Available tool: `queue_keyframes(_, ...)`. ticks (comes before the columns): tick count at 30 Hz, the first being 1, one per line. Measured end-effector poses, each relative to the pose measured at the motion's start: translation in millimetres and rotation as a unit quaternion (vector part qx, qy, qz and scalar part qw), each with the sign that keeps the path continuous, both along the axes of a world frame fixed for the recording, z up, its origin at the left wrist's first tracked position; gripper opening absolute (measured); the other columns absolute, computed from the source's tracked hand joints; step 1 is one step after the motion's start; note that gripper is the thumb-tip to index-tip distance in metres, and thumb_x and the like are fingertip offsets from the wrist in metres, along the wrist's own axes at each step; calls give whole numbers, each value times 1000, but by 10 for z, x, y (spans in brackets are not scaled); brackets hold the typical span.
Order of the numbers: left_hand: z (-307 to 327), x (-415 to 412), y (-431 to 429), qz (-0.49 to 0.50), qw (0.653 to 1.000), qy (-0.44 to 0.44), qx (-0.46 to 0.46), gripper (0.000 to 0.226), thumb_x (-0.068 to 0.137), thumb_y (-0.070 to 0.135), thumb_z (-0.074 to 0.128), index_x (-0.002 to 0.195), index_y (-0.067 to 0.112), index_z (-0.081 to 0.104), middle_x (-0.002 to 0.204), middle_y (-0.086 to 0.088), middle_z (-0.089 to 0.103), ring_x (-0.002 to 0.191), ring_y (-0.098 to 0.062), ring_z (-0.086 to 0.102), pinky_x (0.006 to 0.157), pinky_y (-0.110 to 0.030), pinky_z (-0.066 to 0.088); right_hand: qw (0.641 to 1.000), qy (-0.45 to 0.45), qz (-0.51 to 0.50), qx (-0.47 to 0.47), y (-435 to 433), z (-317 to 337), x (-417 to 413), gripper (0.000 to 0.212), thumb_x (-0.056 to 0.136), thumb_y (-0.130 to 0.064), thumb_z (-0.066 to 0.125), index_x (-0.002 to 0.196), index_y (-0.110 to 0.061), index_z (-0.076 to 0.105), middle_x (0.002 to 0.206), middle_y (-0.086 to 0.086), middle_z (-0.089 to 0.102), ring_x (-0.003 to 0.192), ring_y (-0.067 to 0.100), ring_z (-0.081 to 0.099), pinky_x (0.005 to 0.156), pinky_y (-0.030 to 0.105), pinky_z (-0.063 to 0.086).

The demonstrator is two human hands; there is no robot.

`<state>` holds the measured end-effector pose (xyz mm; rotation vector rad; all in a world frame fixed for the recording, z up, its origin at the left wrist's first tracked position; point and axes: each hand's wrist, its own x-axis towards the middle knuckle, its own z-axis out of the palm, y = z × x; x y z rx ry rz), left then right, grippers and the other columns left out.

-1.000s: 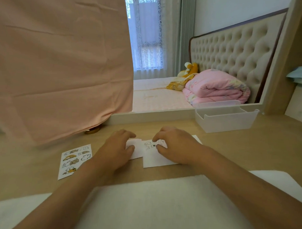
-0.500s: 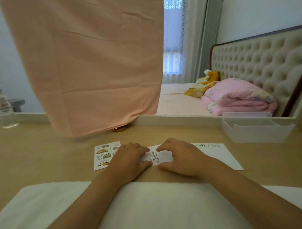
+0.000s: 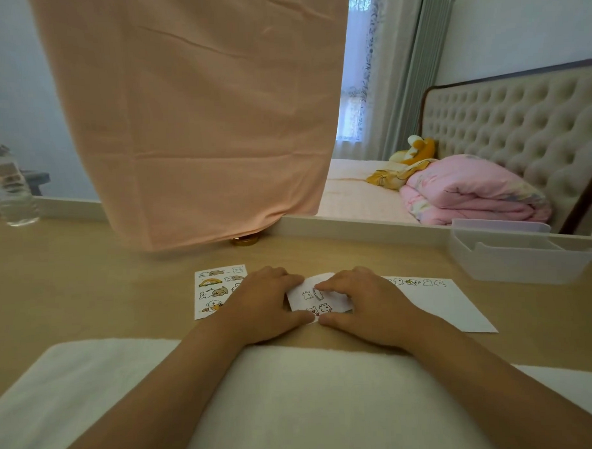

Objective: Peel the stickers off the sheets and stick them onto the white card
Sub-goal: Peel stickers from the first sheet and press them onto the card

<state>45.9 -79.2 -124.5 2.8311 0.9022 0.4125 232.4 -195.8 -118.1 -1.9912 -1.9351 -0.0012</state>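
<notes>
One small sticker sheet (image 3: 312, 301) in left hand (image 3: 260, 302) and right hand (image 3: 366, 304)

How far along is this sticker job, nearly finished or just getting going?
Early days, I'd say. Done: a short row of stickers runs along the far edge of the white card. In hand: the left hand and right hand hold a small sheet between them, seemingly picking at a sticker. Left: that sheet still shows several, and the colourful sheet beside it looks nearly full.
</notes>
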Motion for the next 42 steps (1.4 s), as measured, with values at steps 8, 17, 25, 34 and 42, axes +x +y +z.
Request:
queue_keyframes(8, 17, 1, -90, 34, 985, -134, -100, 61, 74, 47, 81, 126, 37, 51, 119, 14, 57, 99, -3, 56, 90, -28, 53, 999, 14, 22, 36, 2, -28, -23, 73, 79, -54, 74, 145, -41, 45, 138, -19, 51, 122, 4, 40, 106, 27, 36)
queue_keyframes(17, 109, 22, -221, 75, 831, -393, -387, 63, 81, 5, 78, 125, 42, 53, 115, 2, 68, 98, -16, 71, 83, -39, 61, 981, 109, -48, 155, 12, 43, -48, 58, 89, -39, 70, 142, -38, 47, 136, -18, 43, 109, 3, 49, 92, 27, 45)
queue_keyframes(25, 174, 29, -311, 66, 791, -401, -458, 53, 87, 5, 73, 131, 26, 53, 99, 3, 78, 92, -17, 75, 93, -44, 57, 924, 336, -126, 133, 18, 169, -69, 32, 93, -30, 68, 113, -42, 46, 87, 0, 65, 79, 16, 67, 70, 36, 54)
queue_keyframes(34, 185, 70, -399, 78, 798, -376, -465, 16, 91, 19, 70, 102, 30, 73, 95, 8, 78, 90, -12, 75, 91, -37, 58, 964, 80, -22, 251, -31, 156, -167, 15, 92, -26, 70, 107, -26, 72, 107, -9, 56, 81, 4, 58, 68, 8, 42)
queue_keyframes(42, 209, 48, -491, 41, 813, -429, -391, 13, 91, 24, 70, 101, 31, 76, 93, 9, 78, 89, -10, 73, 80, -24, 57, 964, 79, 10, 255, -12, 155, -217, 18, 95, -33, 65, 109, -28, 76, 100, -13, 67, 76, -8, 53, 68, 10, 39)
